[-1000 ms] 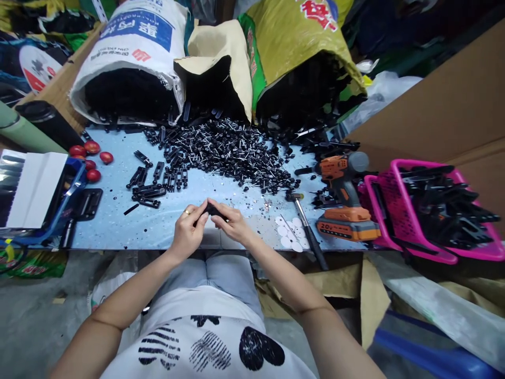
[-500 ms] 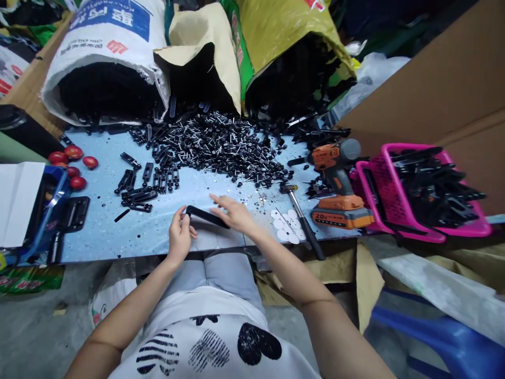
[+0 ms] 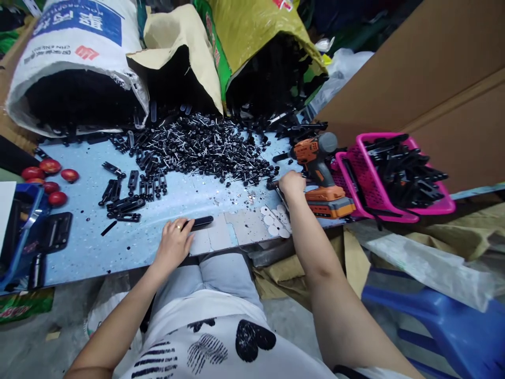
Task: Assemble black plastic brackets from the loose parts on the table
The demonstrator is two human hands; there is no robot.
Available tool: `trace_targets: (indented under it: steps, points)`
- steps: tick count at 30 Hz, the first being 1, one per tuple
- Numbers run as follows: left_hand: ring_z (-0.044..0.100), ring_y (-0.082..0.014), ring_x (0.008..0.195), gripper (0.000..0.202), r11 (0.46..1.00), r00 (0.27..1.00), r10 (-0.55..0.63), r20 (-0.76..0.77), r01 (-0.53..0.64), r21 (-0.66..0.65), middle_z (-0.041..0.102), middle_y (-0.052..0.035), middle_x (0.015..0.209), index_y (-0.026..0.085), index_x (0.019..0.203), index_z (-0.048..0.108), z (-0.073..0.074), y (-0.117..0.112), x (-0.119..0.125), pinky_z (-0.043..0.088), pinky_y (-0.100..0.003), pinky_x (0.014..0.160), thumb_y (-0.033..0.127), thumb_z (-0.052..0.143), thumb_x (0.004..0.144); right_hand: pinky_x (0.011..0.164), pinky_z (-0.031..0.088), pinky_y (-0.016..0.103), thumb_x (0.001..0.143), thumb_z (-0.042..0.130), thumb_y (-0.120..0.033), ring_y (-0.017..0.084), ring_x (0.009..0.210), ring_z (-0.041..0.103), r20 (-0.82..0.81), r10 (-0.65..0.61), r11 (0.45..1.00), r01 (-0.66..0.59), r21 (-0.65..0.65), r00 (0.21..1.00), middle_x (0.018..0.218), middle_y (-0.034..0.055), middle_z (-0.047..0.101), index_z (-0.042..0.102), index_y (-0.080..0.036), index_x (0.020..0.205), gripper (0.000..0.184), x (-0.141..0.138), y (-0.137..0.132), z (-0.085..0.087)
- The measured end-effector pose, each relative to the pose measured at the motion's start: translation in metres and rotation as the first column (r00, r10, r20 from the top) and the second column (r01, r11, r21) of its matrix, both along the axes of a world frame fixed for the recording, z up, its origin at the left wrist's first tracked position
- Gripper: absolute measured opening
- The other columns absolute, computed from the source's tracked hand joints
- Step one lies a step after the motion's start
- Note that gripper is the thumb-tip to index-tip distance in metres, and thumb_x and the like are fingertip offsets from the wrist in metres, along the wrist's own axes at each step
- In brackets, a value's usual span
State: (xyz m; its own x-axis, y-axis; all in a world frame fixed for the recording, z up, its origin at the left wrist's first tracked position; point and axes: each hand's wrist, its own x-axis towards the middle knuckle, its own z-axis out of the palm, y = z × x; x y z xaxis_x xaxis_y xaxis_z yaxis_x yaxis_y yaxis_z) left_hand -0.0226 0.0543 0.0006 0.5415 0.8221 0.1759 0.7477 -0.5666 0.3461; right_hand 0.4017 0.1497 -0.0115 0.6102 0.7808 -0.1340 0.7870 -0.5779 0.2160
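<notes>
My left hand (image 3: 173,243) lies at the front of the table with its fingers closed around one end of a long black plastic part (image 3: 202,221). The other end of that part rests on the pale board strip along the table edge. Out to the right, my right hand (image 3: 292,184) is closed around the hammer (image 3: 281,197) close to its head. My forearm hides most of the hammer's handle. The orange and grey cordless drill (image 3: 315,160) stands just right of that hand. Several white round discs (image 3: 275,221) lie below it.
A heap of black parts with metal pins (image 3: 205,147) fills the table's middle, before open sacks (image 3: 179,31). Black clip pieces (image 3: 126,203) and red fruits (image 3: 58,198) lie left. Pink baskets (image 3: 430,213) of black parts stand right, beside a cardboard wall (image 3: 414,79).
My right hand has left the black part, moved right and closed on the hammer. My left hand has lowered the part onto the board strip. The whole view has shifted.
</notes>
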Motion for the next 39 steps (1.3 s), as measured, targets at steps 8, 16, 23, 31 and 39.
trace_targets:
  steps: [8,16,23,31,39]
  points:
    - [0.056,-0.0218,0.097,0.042,0.989,0.981,-0.139,-0.135,0.131,-0.067,0.061,-0.0116,0.106,0.018,0.125,0.051,-0.01,0.024,-0.002,0.045,-0.037,0.085,0.006,0.037,0.088,0.084,0.044,0.037,0.085,0.041,-0.006,0.029,0.114,0.05,-0.057,-0.091,0.995,0.093,0.032,0.994,0.113,0.0269,0.055,0.049,-0.001,0.122,0.038,0.02,0.001,0.003]
    - [0.056,-0.0223,0.098,0.039,0.988,0.982,-0.147,-0.12,0.139,-0.07,0.06,-0.0107,0.106,0.017,0.125,0.05,-0.004,0.019,-0.025,0.046,-0.036,0.084,0.007,0.036,0.089,0.098,0.027,0.044,0.092,0.026,-0.008,0.023,0.098,0.053,0.021,0.343,0.911,-0.338,0.236,0.939,0.1,0.0163,0.061,0.047,-0.008,0.12,0.035,-0.042,-0.023,0.018]
    - [0.056,-0.0231,0.098,0.033,0.988,0.98,-0.13,-0.15,0.115,-0.105,0.059,-0.0112,0.106,0.015,0.123,0.05,-0.003,0.02,-0.016,0.046,-0.037,0.086,0.02,0.044,0.091,0.078,0.036,0.033,0.094,0.038,-0.038,0.026,0.099,0.047,-0.027,0.46,0.862,-0.439,0.254,0.887,0.109,0.0166,0.054,0.048,-0.011,0.117,0.037,-0.082,-0.039,0.002]
    - [0.058,-0.0226,0.094,0.03,0.991,0.973,-0.108,-0.203,0.09,-0.098,0.061,-0.0114,0.103,0.015,0.12,0.051,-0.001,0.019,-0.007,0.045,-0.036,0.084,0.015,0.042,0.091,0.066,0.033,0.029,0.092,0.041,-0.033,0.024,0.084,0.056,-0.056,0.418,0.887,-0.393,0.243,0.907,0.097,0.015,0.061,0.043,-0.011,0.113,0.03,-0.091,-0.037,0.02]
    - [0.054,-0.0217,0.101,0.033,0.967,0.968,-0.201,-0.153,0.171,-0.188,0.058,-0.0102,0.108,0.016,0.124,0.048,0.001,0.028,0.009,0.043,-0.035,0.089,0.025,0.041,0.093,0.061,0.031,0.025,0.095,0.033,-0.05,0.018,0.072,0.057,-0.36,0.885,0.372,-0.913,0.167,0.294,0.086,0.009,0.061,0.048,-0.015,0.101,0.038,-0.159,-0.102,0.034]
